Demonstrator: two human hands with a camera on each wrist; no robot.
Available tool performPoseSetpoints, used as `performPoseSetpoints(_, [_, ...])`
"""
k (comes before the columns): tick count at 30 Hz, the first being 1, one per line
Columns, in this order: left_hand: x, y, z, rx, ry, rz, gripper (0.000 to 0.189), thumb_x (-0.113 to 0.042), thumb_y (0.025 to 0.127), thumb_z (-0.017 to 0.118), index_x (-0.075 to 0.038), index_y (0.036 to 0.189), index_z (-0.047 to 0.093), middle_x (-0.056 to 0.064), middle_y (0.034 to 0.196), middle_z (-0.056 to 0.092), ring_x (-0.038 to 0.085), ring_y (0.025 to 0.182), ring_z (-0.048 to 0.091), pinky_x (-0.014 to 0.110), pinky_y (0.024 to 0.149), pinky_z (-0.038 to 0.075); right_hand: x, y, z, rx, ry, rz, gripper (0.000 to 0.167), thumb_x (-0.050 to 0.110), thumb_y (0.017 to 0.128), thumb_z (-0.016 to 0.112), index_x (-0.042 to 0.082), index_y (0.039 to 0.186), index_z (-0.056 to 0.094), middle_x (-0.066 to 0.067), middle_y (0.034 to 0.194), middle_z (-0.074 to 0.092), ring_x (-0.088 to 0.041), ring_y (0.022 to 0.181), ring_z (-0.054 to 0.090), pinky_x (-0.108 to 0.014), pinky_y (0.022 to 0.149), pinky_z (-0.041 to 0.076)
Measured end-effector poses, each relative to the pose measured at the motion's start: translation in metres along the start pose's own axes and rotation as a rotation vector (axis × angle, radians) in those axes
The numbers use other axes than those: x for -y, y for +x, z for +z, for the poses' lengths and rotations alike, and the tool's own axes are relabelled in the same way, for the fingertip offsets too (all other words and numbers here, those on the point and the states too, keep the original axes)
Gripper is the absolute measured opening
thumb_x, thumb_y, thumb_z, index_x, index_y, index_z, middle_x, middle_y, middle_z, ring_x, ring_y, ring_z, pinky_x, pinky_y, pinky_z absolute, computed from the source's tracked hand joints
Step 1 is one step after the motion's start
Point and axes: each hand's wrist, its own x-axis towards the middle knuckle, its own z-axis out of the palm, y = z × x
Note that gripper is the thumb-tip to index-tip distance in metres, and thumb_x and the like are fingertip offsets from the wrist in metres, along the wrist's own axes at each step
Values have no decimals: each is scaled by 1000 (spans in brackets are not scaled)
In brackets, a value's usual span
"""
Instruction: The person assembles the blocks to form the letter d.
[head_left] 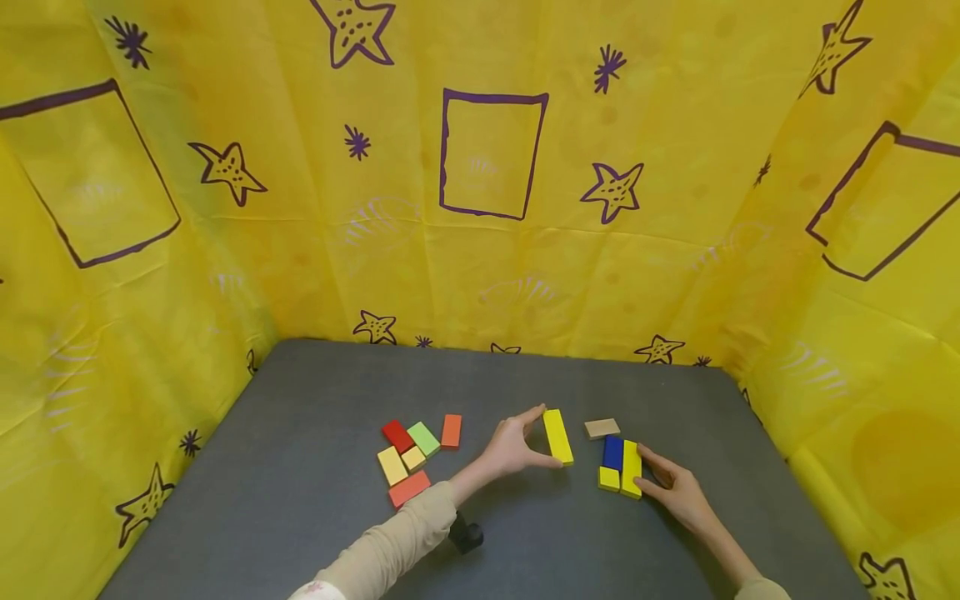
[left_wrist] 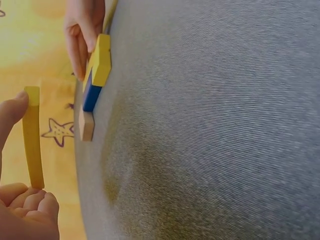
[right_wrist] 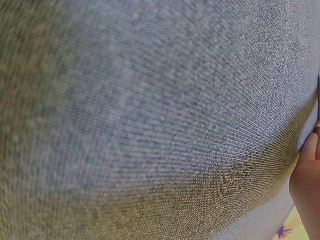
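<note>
My left hand pinches a long yellow block by its two ends, thumb at one end and fingertips at the other. In the left wrist view this block hangs apart from the table. To its right, my right hand touches the side of another long yellow block with extended thumb and fingers. That block lies against a blue block and a small yellow block. Just behind them is a tan block. The right wrist view shows mostly table and part of the hand.
Left of my left hand lie a dark red block, a light green block, an orange block, a coral block and two pale yellow blocks. Yellow cloth walls border the grey table.
</note>
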Motion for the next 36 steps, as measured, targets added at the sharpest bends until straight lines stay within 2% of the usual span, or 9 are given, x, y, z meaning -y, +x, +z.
performPoseSetpoints(6, [3,-10,-3,14,6,13,92,-24,66,87,-1,142,40,13,148,41,29,130,47,38,101,45,-1,0,0,-8,-10,-3,62,24,88,67,0,140,43,-22,144,43,-39,132,39,-22,99,44])
performPoseSetpoints(13, [10,-20,-7,35,28,4,92,-24,66,87,-2,142,41,11,148,42,26,131,47,35,102,44,-1,1,0,-22,-16,-15,62,22,87,68,-1,139,44,-23,143,43,-39,131,40,-31,101,42])
performPoseSetpoints(20, [11,-30,-9,68,66,0,93,-29,67,86,-3,143,40,9,148,43,25,132,46,36,102,44,1,0,0,-15,14,-20,61,21,87,68,-1,139,44,-23,143,43,-40,132,39,-9,95,39])
performPoseSetpoints(23, [11,-33,-8,68,93,11,94,-30,66,87,-3,143,40,9,147,44,24,131,47,35,102,44,1,0,0,-13,10,-19,61,21,87,68,-1,139,44,-23,143,42,-39,132,39,-19,99,42])
performPoseSetpoints(29, [10,-38,-7,80,131,7,93,-32,66,87,-5,142,42,8,146,45,24,130,48,34,101,45,1,0,-1,-5,1,-18,62,21,88,67,-1,140,43,-24,144,41,-39,132,39,-31,101,43])
performPoseSetpoints(32, [11,-42,-7,94,138,2,92,-33,66,86,-5,142,42,7,146,46,24,131,48,34,101,45,2,-1,-1,-2,-1,-12,62,22,88,67,-1,140,42,-24,144,41,-39,132,39,-40,102,41])
performPoseSetpoints(33, [12,-43,-7,97,139,3,92,-33,66,86,-5,142,42,8,145,46,24,130,48,34,101,45,2,-1,-1,-1,0,-12,62,22,88,67,-1,141,42,-24,144,41,-39,132,39,-40,102,41])
performPoseSetpoints(36, [14,-46,-6,115,129,-8,92,-33,66,87,-5,142,43,8,145,46,23,130,49,33,100,46,1,-1,-1,0,9,-14,63,22,88,67,0,141,42,-24,145,40,-38,133,39,-23,100,43])
